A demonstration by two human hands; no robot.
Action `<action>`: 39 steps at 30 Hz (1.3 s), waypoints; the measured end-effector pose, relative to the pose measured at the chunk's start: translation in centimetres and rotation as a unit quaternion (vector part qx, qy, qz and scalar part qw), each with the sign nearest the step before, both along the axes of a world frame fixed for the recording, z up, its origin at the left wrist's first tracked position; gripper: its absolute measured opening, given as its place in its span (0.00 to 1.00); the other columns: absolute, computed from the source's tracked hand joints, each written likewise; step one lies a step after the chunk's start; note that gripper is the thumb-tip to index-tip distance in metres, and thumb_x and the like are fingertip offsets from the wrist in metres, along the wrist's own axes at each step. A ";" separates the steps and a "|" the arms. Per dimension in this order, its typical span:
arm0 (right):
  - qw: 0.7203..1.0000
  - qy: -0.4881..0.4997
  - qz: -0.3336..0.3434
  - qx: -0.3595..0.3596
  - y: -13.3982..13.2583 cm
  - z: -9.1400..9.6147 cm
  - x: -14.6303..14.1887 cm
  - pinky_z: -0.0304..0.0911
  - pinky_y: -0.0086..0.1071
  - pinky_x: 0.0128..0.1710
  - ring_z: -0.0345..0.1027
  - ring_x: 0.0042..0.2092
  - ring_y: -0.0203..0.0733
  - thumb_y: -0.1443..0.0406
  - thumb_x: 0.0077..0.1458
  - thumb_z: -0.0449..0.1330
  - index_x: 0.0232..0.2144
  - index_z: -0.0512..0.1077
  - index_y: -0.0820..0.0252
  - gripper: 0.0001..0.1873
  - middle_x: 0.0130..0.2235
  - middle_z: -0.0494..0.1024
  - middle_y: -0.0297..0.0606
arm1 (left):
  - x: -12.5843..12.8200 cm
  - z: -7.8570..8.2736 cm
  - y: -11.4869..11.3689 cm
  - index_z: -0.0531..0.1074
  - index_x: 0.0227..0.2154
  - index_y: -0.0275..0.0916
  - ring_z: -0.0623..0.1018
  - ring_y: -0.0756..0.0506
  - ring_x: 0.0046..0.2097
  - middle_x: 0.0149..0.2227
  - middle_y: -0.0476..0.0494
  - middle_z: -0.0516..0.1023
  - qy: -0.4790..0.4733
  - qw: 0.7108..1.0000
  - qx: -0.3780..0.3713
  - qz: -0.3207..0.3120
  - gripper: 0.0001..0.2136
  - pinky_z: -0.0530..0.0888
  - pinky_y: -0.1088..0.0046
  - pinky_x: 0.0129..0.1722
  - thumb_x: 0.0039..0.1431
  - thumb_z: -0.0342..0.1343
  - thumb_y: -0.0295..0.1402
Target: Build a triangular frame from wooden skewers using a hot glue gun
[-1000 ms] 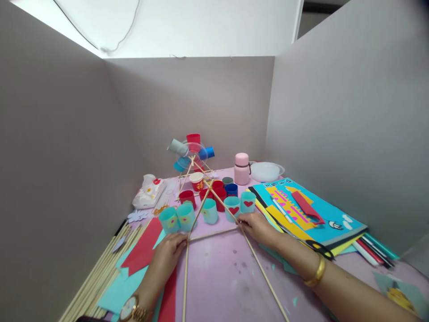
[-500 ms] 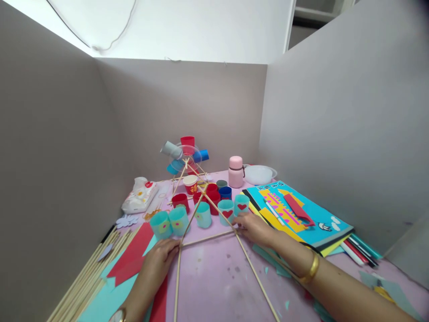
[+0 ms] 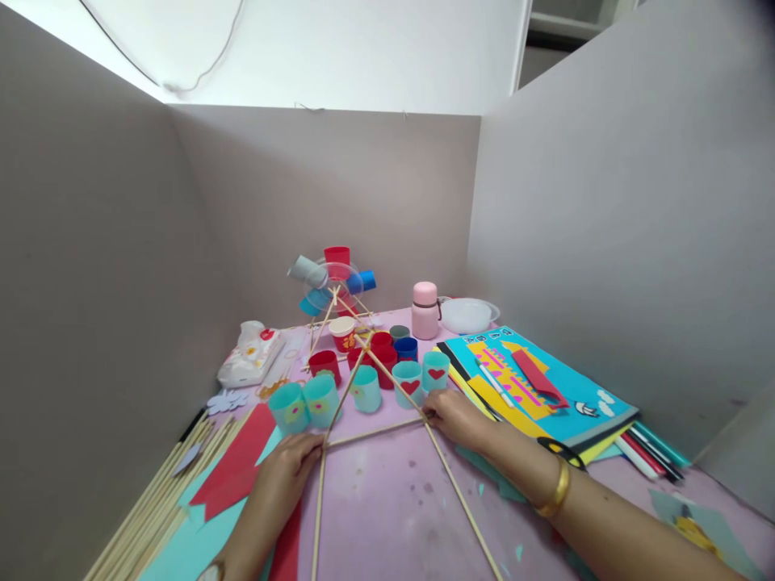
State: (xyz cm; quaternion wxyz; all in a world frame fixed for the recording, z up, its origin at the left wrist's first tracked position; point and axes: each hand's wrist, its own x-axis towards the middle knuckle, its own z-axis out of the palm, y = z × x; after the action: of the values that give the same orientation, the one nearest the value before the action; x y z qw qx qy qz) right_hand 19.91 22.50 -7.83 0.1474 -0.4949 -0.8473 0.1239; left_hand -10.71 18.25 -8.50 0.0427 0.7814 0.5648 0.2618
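Note:
Several thin wooden sticks form an A shape over the table; its two long legs cross at the top. My left hand (image 3: 289, 470) pinches the joint where the left leg (image 3: 320, 500) meets the short crosswise stick (image 3: 372, 433). At the other end of that crosspiece, the fingers of my right hand (image 3: 454, 415) close on the joint with the right leg (image 3: 457, 488). Just behind stand light-blue paper cups, some with flowers, like the left one (image 3: 289, 407), and some with red hearts, like this one (image 3: 408, 382). Red cups (image 3: 325, 365) and a blue cup (image 3: 406, 349) stand behind them.
A stick-framed wheel with coloured cups (image 3: 337, 278) stands at the back. Beside it are a pink flask (image 3: 425, 311) and a white bowl (image 3: 467, 315). Loose sticks (image 3: 163, 500) lie left, near a tissue pack (image 3: 249, 355). Scissors (image 3: 560, 452) and coloured sheets (image 3: 581, 399) lie right.
My right hand has shifted slightly at the right joint, and more of the scissors shows beside my forearm. The left hand keeps its grip; the stick frame is nearly still.

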 end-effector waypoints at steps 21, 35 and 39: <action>0.999 -0.029 0.003 -0.017 0.4 -0.1 -0.1 0.65 0.37 0.39 0.70 0.37 0.38 0.66 0.56 0.57 0.30 0.72 0.64 0.06 0.33 0.76 0.34 | -0.2 -0.2 0.1 0.78 0.33 0.41 0.79 0.41 0.40 0.36 0.41 0.82 -0.003 1.000 -0.007 0.003 0.14 0.74 0.65 0.40 0.54 0.47 0.37; 1.000 0.016 0.013 0.000 0.1 -0.6 -0.1 0.60 0.31 0.34 0.70 0.35 0.41 0.76 0.47 0.56 0.26 0.76 0.64 0.09 0.32 0.78 0.41 | 0.3 0.6 -0.5 0.78 0.33 0.41 0.77 0.42 0.40 0.36 0.43 0.81 -0.001 0.999 -0.048 0.000 0.12 0.72 0.68 0.41 0.54 0.49 0.33; 0.999 0.038 0.017 -0.002 0.1 -0.8 0.0 0.60 0.29 0.34 0.71 0.35 0.42 0.77 0.45 0.56 0.28 0.77 0.63 0.11 0.32 0.79 0.42 | 0.4 0.9 -1.0 0.77 0.35 0.43 0.77 0.44 0.41 0.37 0.45 0.80 0.000 0.998 -0.059 -0.009 0.11 0.71 0.69 0.42 0.54 0.49 0.30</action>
State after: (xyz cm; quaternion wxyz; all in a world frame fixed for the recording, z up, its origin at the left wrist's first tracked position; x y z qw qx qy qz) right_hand 19.94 22.62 -8.62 0.1766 -0.4755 -0.8493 0.1466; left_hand -10.35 17.25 -7.57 0.0909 0.7829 0.5720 0.2274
